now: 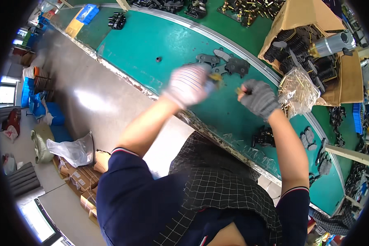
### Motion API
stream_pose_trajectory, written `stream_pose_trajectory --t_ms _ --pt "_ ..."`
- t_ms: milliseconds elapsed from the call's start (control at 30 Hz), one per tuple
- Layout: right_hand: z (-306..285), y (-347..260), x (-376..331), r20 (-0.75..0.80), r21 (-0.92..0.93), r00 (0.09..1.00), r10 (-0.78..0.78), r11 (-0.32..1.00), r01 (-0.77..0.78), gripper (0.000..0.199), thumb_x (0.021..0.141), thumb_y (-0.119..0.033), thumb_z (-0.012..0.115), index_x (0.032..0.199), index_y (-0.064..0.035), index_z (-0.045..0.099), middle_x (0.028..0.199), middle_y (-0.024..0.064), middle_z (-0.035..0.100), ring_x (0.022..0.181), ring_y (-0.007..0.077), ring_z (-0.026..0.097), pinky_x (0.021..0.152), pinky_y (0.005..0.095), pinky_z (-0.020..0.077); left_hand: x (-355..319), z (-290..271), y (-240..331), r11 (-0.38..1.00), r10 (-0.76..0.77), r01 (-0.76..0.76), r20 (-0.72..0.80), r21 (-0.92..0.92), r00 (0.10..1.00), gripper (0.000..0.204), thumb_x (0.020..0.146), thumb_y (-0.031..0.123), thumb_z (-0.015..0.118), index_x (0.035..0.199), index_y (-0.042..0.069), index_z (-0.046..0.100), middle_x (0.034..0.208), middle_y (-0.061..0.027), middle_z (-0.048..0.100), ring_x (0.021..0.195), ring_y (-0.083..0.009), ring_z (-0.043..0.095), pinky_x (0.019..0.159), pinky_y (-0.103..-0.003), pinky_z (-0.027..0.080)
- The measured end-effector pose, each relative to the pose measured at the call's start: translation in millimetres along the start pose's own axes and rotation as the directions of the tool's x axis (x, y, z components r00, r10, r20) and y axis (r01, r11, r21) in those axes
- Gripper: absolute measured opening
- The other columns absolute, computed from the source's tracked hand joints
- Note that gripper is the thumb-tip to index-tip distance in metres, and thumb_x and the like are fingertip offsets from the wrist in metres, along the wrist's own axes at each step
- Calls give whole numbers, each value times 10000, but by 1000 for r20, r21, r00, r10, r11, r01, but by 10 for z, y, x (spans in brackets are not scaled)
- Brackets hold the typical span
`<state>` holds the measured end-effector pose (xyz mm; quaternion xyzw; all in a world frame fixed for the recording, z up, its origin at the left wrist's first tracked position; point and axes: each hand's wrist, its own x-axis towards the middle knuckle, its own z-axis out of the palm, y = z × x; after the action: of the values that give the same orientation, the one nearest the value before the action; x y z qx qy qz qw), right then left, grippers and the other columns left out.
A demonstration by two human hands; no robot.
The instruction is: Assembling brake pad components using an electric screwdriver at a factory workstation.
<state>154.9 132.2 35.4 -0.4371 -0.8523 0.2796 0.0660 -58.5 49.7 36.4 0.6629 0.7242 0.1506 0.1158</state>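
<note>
Head view. The person stood at a green work surface (151,45) that ran from the upper left of the frame down to the lower right, both forearms reaching up from the lower edge.

The left hand (188,85), in a pale striped knit glove, sat just above the centre of the frame. It was blurred; the fingers appeared curled around a small yellowish part (215,77) at their tips, though how firm the hold was could not be told.

The right hand (259,98), in a grey knit glove, lay just right of centre, fingers drawn together and pinching a small brass-coloured pin (238,92) at its left side. The two hands were near each other but apart.

Just above the hands, dark flat metal plates (227,63) lay on the green surface — several, overlapping. A small black ring (158,59) lay alone to their left. Right of the grey glove stood a clear plastic bag of brass-coloured pins (297,92), close beside the wrist. Behind it, in the upper right, an open cardboard box (303,24) held stacked dark parts. A black metal assembly (263,137) lay lower right, beside the right forearm.

Lower left — floor, brown cartons (84,180) and a grey plastic bag (71,149).
</note>
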Motion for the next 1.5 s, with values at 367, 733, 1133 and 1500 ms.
stream_pose_trajectory --t_ms 367,733,1133,1500 --pt "305 -1275 879 161 738 984 -76 671 -69 267 904 -189 605 1120 -35 635 818 62 668 638 120 579 581 271 489 20 -661 -2245 857 -420 446 -150 258 895 279 833 303 627 1063 145 638 1115 -132 633 990 -328 605 837 -413 496" --pt "-514 459 -716 -291 215 955 -61 968 127 289 850 -207 677 1090 -52 635 919 118 674 788 231 652 750 318 522 44 -16 -1776 859 193 -83 -168 505 967 263 814 213 631 1058 115 645 1104 -152 615 1061 -358 545 905 -450 453" --pt "266 856 -1632 -408 -10 909 -89 996 93 625 684 -212 791 1236 -121 512 1254 152 518 1132 375 497 969 476 402 -121 609 1293 664 708 -651 30 -369 705 503 748 243 728 1179 56 549 1048 -162 611 995 -355 571 840 -419 469" --pt "-341 2208 -2303 -604 -339 784 144 844 -416 389 775 -192 710 1143 -121 605 1096 138 610 1013 321 580 867 407 481 -319 612 1472 722 680 -651 68 -234 730 418 695 243 747 1053 92 590 952 -119 585 910 -328 573 805 -426 476"
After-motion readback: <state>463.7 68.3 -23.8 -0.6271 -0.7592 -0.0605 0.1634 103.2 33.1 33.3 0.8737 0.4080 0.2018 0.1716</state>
